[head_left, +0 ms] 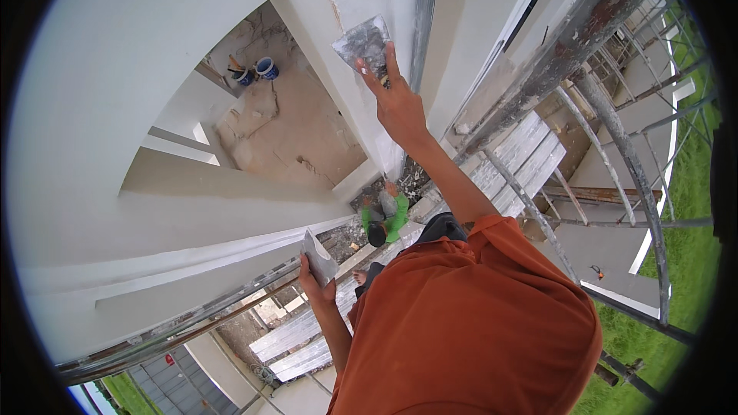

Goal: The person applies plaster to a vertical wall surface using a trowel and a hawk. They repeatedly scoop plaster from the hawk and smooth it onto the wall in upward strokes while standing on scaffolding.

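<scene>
My right hand (400, 107) reaches up and grips a wide putty knife (364, 43), two fingers stretched along its grey, smeared blade. That blade lies against the white wall strip (327, 46) beside the window opening; the handle is mostly hidden in my palm. Lower down, my left hand (316, 284) is closed around a second flat plastering blade (319, 257), grey with pale filler on it. This one is held away from the wall, tilted upward. Its handle is hidden by my fingers.
A thick scaffold pole (569, 38) runs close by on the right, with metal planks (515, 169) beneath. Far below, a person in a green top (396, 217) works at the wall's foot. Two buckets (266, 68) stand on the floor inside the opening. Grass (692, 261) lies beyond the scaffold.
</scene>
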Demonstrator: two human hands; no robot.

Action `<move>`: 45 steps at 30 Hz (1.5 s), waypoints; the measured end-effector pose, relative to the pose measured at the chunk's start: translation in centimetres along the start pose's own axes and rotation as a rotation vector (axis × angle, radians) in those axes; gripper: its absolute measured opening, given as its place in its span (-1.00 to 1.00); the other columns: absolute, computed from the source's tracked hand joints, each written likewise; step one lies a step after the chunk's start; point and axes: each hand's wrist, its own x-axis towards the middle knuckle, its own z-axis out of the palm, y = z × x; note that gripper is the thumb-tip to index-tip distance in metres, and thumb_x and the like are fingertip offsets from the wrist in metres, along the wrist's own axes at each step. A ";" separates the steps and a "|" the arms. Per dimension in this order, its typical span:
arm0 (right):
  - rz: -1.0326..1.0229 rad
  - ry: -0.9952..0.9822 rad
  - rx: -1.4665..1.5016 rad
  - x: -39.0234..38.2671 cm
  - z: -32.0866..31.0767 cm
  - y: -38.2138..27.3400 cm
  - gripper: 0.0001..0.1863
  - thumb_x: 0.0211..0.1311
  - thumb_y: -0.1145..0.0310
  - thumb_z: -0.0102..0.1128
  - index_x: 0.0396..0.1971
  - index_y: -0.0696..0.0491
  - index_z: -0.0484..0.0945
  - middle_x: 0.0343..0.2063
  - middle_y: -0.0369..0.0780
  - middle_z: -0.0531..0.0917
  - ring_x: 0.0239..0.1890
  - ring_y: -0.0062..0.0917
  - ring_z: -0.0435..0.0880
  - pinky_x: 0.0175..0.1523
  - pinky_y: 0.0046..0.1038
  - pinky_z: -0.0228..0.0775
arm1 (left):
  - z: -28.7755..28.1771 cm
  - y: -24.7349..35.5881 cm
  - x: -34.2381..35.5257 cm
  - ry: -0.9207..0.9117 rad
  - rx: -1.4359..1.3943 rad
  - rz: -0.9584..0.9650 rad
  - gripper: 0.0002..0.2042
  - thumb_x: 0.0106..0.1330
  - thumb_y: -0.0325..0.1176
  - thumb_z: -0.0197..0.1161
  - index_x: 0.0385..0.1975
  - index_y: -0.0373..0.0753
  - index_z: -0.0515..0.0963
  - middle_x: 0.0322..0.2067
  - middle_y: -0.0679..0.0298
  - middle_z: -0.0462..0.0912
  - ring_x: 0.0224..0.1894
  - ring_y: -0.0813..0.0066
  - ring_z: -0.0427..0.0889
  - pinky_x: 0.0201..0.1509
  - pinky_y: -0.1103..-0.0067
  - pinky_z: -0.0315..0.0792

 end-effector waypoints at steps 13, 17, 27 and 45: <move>-0.008 -0.261 -0.054 -6.2 7.9 5.5 -0.08 -0.05 0.69 0.02 0.30 -0.48 0.12 0.31 0.16 -0.02 -0.39 -0.36 0.53 -0.51 -0.49 0.49 | -1.6 -2.0 1.8 0.088 0.015 -0.166 -0.68 0.37 -0.16 0.05 -0.02 -0.23 0.45 -0.16 0.29 0.59 -0.13 0.40 0.56 -0.01 0.44 0.42; -0.018 -0.300 -0.005 -9.0 11.0 6.8 -0.07 -0.05 0.68 0.02 0.31 -0.48 0.10 0.29 0.20 0.00 -0.40 -0.36 0.50 -0.50 -0.48 0.50 | -1.1 -2.1 2.6 0.142 0.081 -0.191 -0.67 0.36 -0.14 0.05 -0.01 -0.21 0.44 -0.14 0.29 0.58 -0.10 0.37 0.54 0.01 0.41 0.41; -0.012 -0.482 -0.031 -16.8 19.0 10.9 -0.06 -0.05 0.50 0.21 0.34 -0.42 0.01 0.28 0.25 -0.05 -0.27 -0.28 0.51 -0.42 -0.44 0.53 | -2.2 -3.3 1.2 0.286 0.124 -0.204 -0.68 0.38 -0.13 0.01 0.00 -0.16 0.44 -0.17 0.31 0.58 -0.13 0.41 0.55 -0.04 0.46 0.42; 0.131 -0.819 -0.016 -28.9 26.0 14.8 -0.07 -0.06 0.68 0.07 0.35 -0.26 0.00 0.31 0.19 -0.09 -0.12 -0.17 0.54 -0.10 -0.32 0.52 | -4.0 -8.2 -1.9 0.393 0.157 -0.288 -0.65 0.38 -0.11 -0.02 0.02 -0.19 0.41 -0.10 0.24 0.55 -0.04 0.27 0.52 0.08 0.34 0.37</move>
